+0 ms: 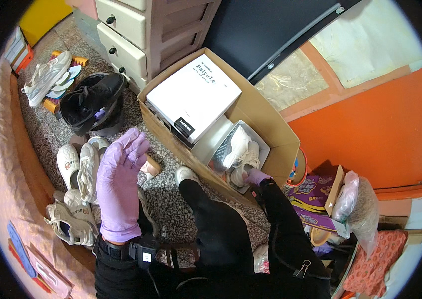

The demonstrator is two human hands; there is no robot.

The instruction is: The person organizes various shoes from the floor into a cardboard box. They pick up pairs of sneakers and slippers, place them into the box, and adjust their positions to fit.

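My left hand, in a lilac glove, is raised over the floor with nothing in it. Its fingers are loosely bent, the thumb side partly hidden. At the right, my right hand, also gloved, reaches into a large cardboard box and grips the near end of a white sneaker; its fingertips are partly hidden. A second white shoe lies beside that sneaker in an open shoebox. White shoeboxes with a black label are stacked in the far part of the cardboard box.
Several white shoes stand on the speckled floor at the left. Beyond them a black bucket holds a black shoe. More footwear lies on a rack. Drawers flank the cardboard box; a purple carton and plastic bags sit right.
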